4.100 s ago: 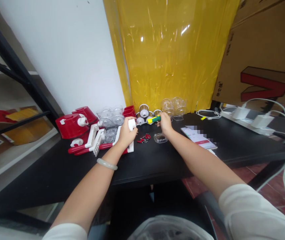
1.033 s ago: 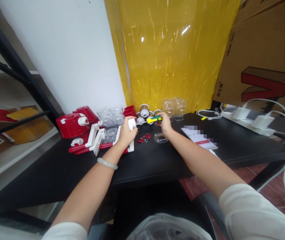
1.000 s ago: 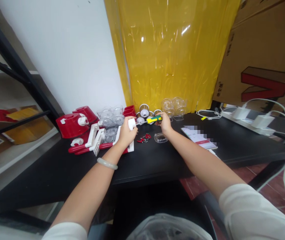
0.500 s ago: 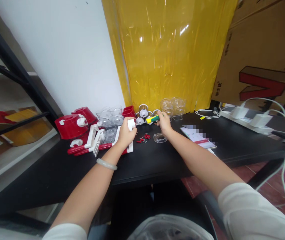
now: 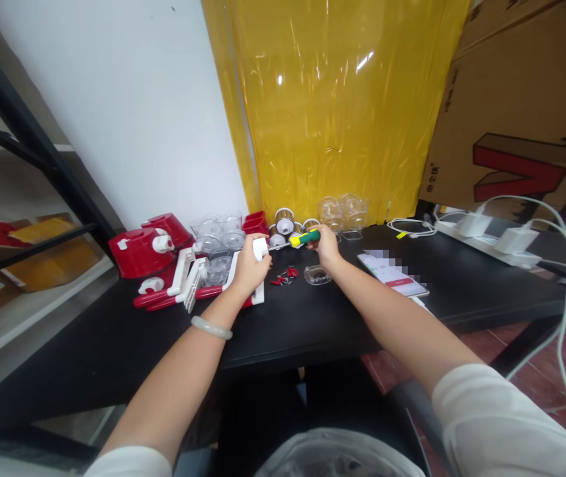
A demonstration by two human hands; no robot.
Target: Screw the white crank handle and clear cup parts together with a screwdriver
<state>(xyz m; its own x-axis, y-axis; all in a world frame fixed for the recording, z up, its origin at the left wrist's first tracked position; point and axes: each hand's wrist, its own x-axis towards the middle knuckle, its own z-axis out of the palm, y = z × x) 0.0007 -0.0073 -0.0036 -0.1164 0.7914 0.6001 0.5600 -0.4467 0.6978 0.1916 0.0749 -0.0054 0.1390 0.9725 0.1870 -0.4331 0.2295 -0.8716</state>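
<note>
My left hand (image 5: pixel 251 264) is closed around a small white round plastic part (image 5: pixel 260 248), whose end shows past the fingers. My right hand (image 5: pixel 326 248) grips the green and yellow handle of a screwdriver (image 5: pixel 305 237). Its shaft runs leftward to the white part, though I cannot make out where the tip sits. On the table below the hands lies a small heap of red pieces and screws (image 5: pixel 287 275). A clear plastic ring-shaped part (image 5: pixel 318 275) rests just under my right hand. White and red handle parts (image 5: pixel 198 285) lie beside my left hand.
Red plastic housings (image 5: pixel 136 253) stand at the left, near several clear cups (image 5: pixel 218 232). Metallic round filters (image 5: pixel 284 222) and more clear parts (image 5: pixel 345 212) line the back. A phone (image 5: pixel 392 273) lies right of my forearm, before a power strip (image 5: pixel 491 244) with white cables.
Both hands stay nearly where they were. The fingers of my right hand have shifted on the screwdriver's handle, showing more of its green end.
</note>
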